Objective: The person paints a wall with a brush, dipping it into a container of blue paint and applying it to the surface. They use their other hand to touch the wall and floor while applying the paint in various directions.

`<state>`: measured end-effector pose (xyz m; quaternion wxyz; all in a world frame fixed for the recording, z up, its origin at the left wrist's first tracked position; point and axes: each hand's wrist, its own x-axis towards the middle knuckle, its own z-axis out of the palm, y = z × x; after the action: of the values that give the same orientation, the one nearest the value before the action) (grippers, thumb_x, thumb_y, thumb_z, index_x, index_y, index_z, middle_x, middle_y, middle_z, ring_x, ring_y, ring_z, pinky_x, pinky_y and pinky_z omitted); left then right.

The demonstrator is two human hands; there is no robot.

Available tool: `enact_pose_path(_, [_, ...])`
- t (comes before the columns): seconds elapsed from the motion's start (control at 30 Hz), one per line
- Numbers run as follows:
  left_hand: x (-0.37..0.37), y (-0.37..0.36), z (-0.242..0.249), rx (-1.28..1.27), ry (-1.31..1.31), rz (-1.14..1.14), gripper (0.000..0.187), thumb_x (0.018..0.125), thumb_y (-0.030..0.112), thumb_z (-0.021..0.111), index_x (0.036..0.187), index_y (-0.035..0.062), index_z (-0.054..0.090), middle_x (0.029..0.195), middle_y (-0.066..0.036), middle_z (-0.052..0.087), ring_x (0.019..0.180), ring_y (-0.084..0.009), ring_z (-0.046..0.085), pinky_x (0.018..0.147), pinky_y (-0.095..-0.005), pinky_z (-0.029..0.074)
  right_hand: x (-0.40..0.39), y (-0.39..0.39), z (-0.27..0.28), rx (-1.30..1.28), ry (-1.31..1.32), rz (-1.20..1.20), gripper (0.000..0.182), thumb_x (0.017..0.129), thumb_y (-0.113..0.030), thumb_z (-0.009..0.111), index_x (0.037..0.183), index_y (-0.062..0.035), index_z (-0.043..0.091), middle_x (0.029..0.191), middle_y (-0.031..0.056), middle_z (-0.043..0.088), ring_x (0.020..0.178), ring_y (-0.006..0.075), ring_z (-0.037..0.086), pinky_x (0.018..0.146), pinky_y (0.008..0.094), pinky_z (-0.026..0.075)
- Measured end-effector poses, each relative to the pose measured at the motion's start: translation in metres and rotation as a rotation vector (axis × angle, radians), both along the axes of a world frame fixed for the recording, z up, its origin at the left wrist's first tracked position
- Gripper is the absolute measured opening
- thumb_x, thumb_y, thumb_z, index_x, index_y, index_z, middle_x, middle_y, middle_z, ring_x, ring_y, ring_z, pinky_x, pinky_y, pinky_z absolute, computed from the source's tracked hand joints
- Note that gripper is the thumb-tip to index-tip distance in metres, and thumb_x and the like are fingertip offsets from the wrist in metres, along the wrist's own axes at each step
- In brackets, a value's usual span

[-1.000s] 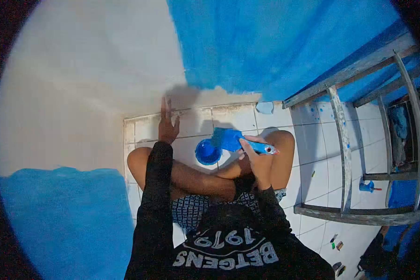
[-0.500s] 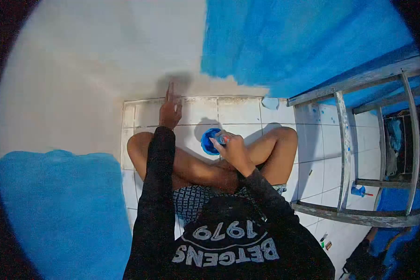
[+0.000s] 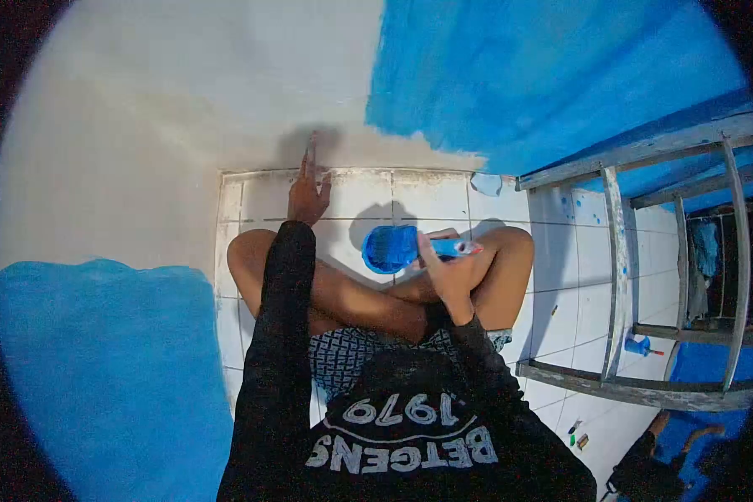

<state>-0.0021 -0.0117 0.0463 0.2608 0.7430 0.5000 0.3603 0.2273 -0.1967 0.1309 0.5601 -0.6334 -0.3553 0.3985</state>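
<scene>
My right hand [image 3: 448, 272] is wrapped round a paintbrush [image 3: 462, 248] with blue-coated bristles and a red handle tip. The brush lies nearly level, its bristles overlapping the small tub of blue paint [image 3: 378, 253] that stands in front of my crossed legs. My left hand [image 3: 308, 199] reaches forward to the foot of the wall [image 3: 251, 109], thumb apart and fingers stretched toward it, casting a shadow there. Blue paint covers the wall's right part and a lower-left patch; the stretch between is pale.
A wooden ladder [image 3: 612, 276] stands on the right over the white tile floor [image 3: 431, 197]. Beyond its rungs lies another blue brush [image 3: 640, 345]. Small scraps [image 3: 579, 437] litter the lower right, near another person's arm [image 3: 657, 456]. A pale blue piece [image 3: 486, 184] sits by the wall.
My right hand has shifted right and tipped the brush from upright in the tub to nearly level, showing its blue bristles. My left hand stays by the wall, almost unmoved.
</scene>
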Motion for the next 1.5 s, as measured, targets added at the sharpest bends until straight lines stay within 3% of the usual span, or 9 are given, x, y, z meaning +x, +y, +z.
enact_pose_path(0.07, [-0.001, 0.002, -0.002, -0.108, -0.019, -0.008, 0.076, 0.097, 0.014, 0.056, 0.159, 0.0113, 0.012, 0.158, -0.019, 0.034, 0.110, -0.0366, 0.064, 0.090, -0.0449, 0.054, 0.009, 0.000, 0.000, 0.101, -0.286, -0.082, 0.022, 0.083, -0.012, 0.081, 0.081, 0.0035, 0.066, 0.071, 0.0053, 0.069, 0.059, 0.0106, 0.062, 0.054, 0.0285, 0.048])
enact_pose_path(0.13, [-0.004, 0.009, -0.018, 0.114, 0.046, -0.011, 0.084, 0.094, 0.010, 0.056, 0.161, 0.0162, 0.005, 0.164, -0.014, 0.022, 0.111, -0.0324, 0.066, 0.084, -0.0410, 0.058, 0.036, -0.005, -0.050, 0.135, -0.620, -0.215, 0.024, 0.084, -0.011, 0.081, 0.079, 0.0044, 0.064, 0.071, 0.0055, 0.068, 0.058, 0.0102, 0.061, 0.052, 0.0255, 0.046])
enact_pose_path(0.23, [-0.004, 0.006, -0.012, 0.162, 0.061, -0.013, 0.086, 0.093, 0.011, 0.058, 0.161, 0.0153, 0.005, 0.164, -0.015, 0.022, 0.115, -0.0324, 0.065, 0.087, -0.0417, 0.057, 0.036, -0.012, -0.036, 0.078, -0.434, -0.131, 0.024, 0.085, -0.012, 0.081, 0.074, 0.0034, 0.065, 0.068, 0.0040, 0.067, 0.056, 0.0103, 0.061, 0.050, 0.0259, 0.046])
enact_pose_path(0.27, [-0.002, 0.005, -0.010, 0.161, 0.060, -0.016, 0.086, 0.093, 0.011, 0.058, 0.161, 0.0153, 0.005, 0.164, -0.015, 0.022, 0.115, -0.0324, 0.065, 0.087, -0.0417, 0.057, 0.031, -0.019, -0.010, -0.067, -0.017, 0.001, 0.023, 0.085, -0.012, 0.080, 0.073, 0.0025, 0.067, 0.069, 0.0031, 0.068, 0.059, 0.0082, 0.062, 0.052, 0.0245, 0.048])
enact_pose_path(0.47, [-0.001, 0.002, -0.010, -0.033, 0.006, -0.064, 0.090, 0.091, 0.012, 0.061, 0.160, 0.0142, 0.004, 0.164, -0.015, 0.020, 0.124, -0.0389, 0.058, 0.093, -0.0459, 0.055, 0.024, -0.025, 0.007, 0.059, -0.396, -0.015, 0.018, 0.087, -0.014, 0.079, 0.085, 0.0018, 0.071, 0.074, 0.0025, 0.070, 0.064, 0.0076, 0.064, 0.059, 0.0229, 0.051])
enact_pose_path(0.63, [-0.006, 0.009, -0.028, 0.008, 0.065, -0.058, 0.093, 0.089, 0.010, 0.061, 0.160, 0.0146, 0.001, 0.166, -0.014, 0.015, 0.135, -0.0441, 0.044, 0.096, -0.0473, 0.053, 0.015, -0.014, 0.029, 0.087, -0.367, -0.036, 0.017, 0.086, -0.013, 0.079, 0.086, 0.0016, 0.071, 0.076, 0.0020, 0.071, 0.067, 0.0063, 0.063, 0.061, 0.0229, 0.051])
enact_pose_path(1.2, [-0.003, 0.005, -0.014, -0.031, -0.009, -0.081, 0.092, 0.090, 0.010, 0.061, 0.160, 0.0165, 0.001, 0.166, -0.014, 0.014, 0.129, -0.0406, 0.052, 0.100, -0.0479, 0.051, 0.027, -0.008, 0.039, 0.074, -0.362, -0.018, 0.020, 0.087, -0.015, 0.078, 0.086, 0.0021, 0.069, 0.070, 0.0061, 0.070, 0.060, 0.0107, 0.066, 0.056, 0.0256, 0.050])
enact_pose_path(1.3, [-0.005, 0.004, -0.017, -0.051, 0.023, -0.063, 0.092, 0.090, 0.010, 0.061, 0.160, 0.0160, 0.002, 0.166, -0.014, 0.015, 0.129, -0.0412, 0.052, 0.100, -0.0478, 0.050, 0.027, -0.008, 0.039, -0.021, -0.216, 0.089, 0.020, 0.087, -0.016, 0.079, 0.092, 0.0009, 0.070, 0.076, 0.0067, 0.072, 0.066, 0.0111, 0.067, 0.060, 0.0270, 0.052])
enact_pose_path(1.5, [-0.005, 0.006, -0.017, 0.033, 0.016, -0.076, 0.093, 0.089, 0.010, 0.062, 0.160, 0.0147, 0.003, 0.165, -0.015, 0.016, 0.130, -0.0450, 0.049, 0.100, -0.0477, 0.049, 0.054, -0.007, 0.042, 0.328, -0.904, 0.908, 0.047, 0.076, -0.005, 0.074, 0.121, -0.0172, 0.068, 0.124, 0.0078, 0.068, 0.105, 0.0267, 0.066, 0.088, 0.0370, 0.055])
